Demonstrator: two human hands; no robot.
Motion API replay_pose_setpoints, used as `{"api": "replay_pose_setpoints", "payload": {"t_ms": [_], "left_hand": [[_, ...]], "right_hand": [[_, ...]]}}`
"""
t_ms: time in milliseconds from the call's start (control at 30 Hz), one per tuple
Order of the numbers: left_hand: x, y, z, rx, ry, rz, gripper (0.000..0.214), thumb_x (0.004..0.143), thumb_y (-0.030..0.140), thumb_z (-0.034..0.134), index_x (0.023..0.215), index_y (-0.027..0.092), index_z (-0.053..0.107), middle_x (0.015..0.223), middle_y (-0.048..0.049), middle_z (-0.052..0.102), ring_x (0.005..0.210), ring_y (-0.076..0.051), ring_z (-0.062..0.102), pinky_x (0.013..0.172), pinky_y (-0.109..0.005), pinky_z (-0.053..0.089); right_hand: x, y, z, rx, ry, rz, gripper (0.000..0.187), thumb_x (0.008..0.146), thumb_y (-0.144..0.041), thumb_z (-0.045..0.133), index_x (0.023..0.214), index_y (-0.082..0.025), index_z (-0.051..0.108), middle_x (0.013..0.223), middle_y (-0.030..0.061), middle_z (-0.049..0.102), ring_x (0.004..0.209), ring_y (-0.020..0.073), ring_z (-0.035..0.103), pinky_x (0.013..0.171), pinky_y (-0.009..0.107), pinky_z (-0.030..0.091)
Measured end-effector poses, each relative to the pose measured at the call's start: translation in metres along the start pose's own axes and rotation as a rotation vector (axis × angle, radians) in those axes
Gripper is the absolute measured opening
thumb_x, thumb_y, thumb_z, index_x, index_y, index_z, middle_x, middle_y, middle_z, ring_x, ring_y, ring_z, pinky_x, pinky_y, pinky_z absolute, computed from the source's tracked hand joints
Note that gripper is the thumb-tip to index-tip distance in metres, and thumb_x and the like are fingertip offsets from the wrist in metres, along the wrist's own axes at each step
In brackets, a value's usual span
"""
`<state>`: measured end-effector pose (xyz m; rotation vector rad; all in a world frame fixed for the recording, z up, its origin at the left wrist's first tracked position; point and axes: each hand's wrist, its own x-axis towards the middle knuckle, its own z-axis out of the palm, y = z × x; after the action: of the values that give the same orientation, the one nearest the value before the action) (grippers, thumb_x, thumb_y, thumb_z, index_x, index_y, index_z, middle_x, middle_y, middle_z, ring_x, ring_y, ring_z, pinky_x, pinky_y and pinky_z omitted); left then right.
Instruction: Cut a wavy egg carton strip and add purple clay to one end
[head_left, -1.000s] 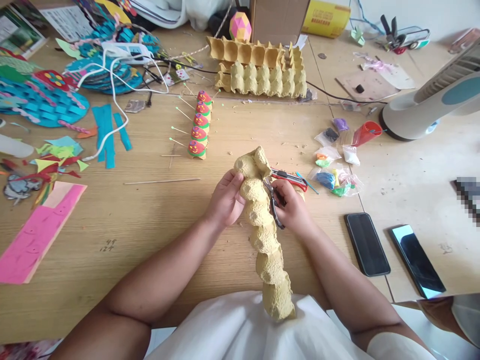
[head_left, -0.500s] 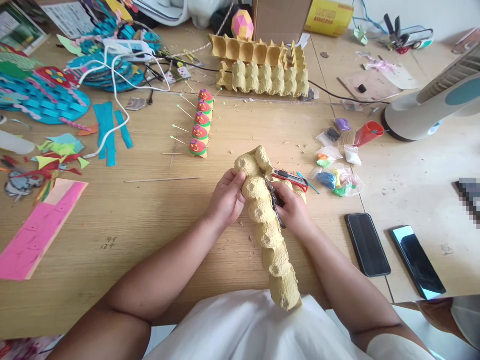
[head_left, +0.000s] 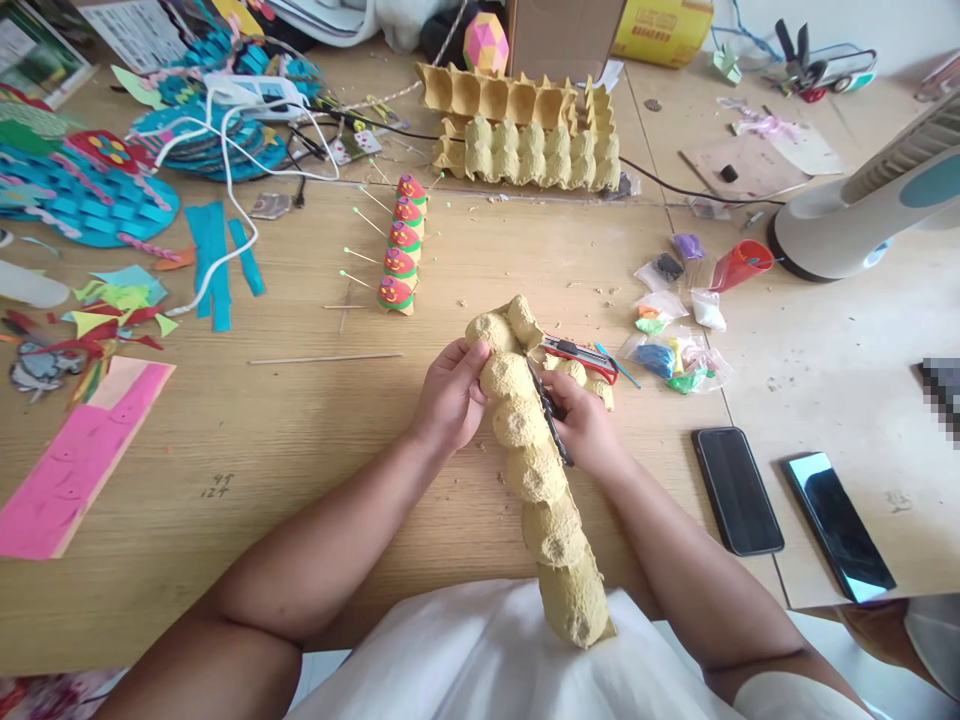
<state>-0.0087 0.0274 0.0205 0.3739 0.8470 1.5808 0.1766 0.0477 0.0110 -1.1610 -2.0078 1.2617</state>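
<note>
A long yellowish egg carton strip (head_left: 534,470) with several cups slants from the middle of the table down over my lap. My left hand (head_left: 454,395) pinches its upper end, thumb on top of a cup. Black-handled scissors (head_left: 559,425) are gripped in my right hand (head_left: 581,420), their blades at the strip's right edge near the upper cups and partly hidden by it. Just behind my right hand lie a red utility knife (head_left: 581,358) and a short piece of egg carton (head_left: 600,390).
A painted egg-carton caterpillar (head_left: 401,250) with pins stands ahead, with a thin stick (head_left: 326,358) nearby. Uncut egg cartons (head_left: 540,155) sit at the back. Right are bags of coloured clay (head_left: 656,360), a red cup (head_left: 742,265) and two phones (head_left: 739,490). Pink card (head_left: 82,460) lies left.
The strip's lower end has dropped slightly toward me and to the right. The scissor blades show less beside the strip. Both hands keep nearly the same place.
</note>
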Motion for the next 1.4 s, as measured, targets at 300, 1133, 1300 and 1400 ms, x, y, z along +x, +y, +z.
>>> {"api": "replay_pose_setpoints", "payload": {"t_ms": [300, 1133, 1300, 1400], "left_hand": [[0.002, 0.002, 0.001, -0.021, 0.038, -0.028, 0.03, 0.073, 0.042, 0.09, 0.079, 0.021, 0.069, 0.073, 0.0006, 0.072, 0.07, -0.017, 0.068, 0.069, -0.03, 0.053], [-0.003, 0.013, 0.006, -0.037, 0.014, -0.268, 0.04, 0.076, 0.055, 0.084, 0.093, 0.022, 0.071, 0.081, -0.001, 0.076, 0.07, -0.018, 0.072, 0.066, -0.031, 0.058], [-0.006, 0.015, 0.012, -0.037, -0.017, -0.343, 0.04, 0.073, 0.057, 0.086, 0.082, 0.022, 0.071, 0.064, 0.0003, 0.07, 0.053, -0.017, 0.065, 0.051, -0.03, 0.053], [-0.006, 0.013, 0.011, -0.038, -0.021, -0.335, 0.039, 0.074, 0.055, 0.086, 0.085, 0.021, 0.072, 0.067, -0.0011, 0.071, 0.056, -0.018, 0.067, 0.053, -0.03, 0.054]], "right_hand": [[0.002, 0.0, -0.001, -0.088, 0.002, -0.022, 0.032, 0.093, -0.037, 0.067, 0.121, -0.023, 0.069, 0.09, 0.005, 0.076, 0.082, 0.0228, 0.07, 0.074, 0.032, 0.054], [-0.001, -0.01, -0.003, -0.344, 0.079, -0.049, 0.04, 0.092, -0.05, 0.066, 0.121, -0.024, 0.066, 0.072, 0.0025, 0.069, 0.066, 0.0213, 0.062, 0.061, 0.031, 0.042], [-0.001, -0.012, -0.001, -0.368, 0.097, -0.023, 0.038, 0.091, -0.046, 0.067, 0.122, -0.023, 0.066, 0.072, 0.003, 0.07, 0.066, 0.023, 0.064, 0.062, 0.031, 0.043], [-0.003, -0.015, -0.001, -0.367, 0.095, -0.003, 0.035, 0.089, -0.039, 0.067, 0.122, -0.025, 0.066, 0.073, 0.002, 0.07, 0.064, 0.022, 0.064, 0.06, 0.03, 0.042]]}}
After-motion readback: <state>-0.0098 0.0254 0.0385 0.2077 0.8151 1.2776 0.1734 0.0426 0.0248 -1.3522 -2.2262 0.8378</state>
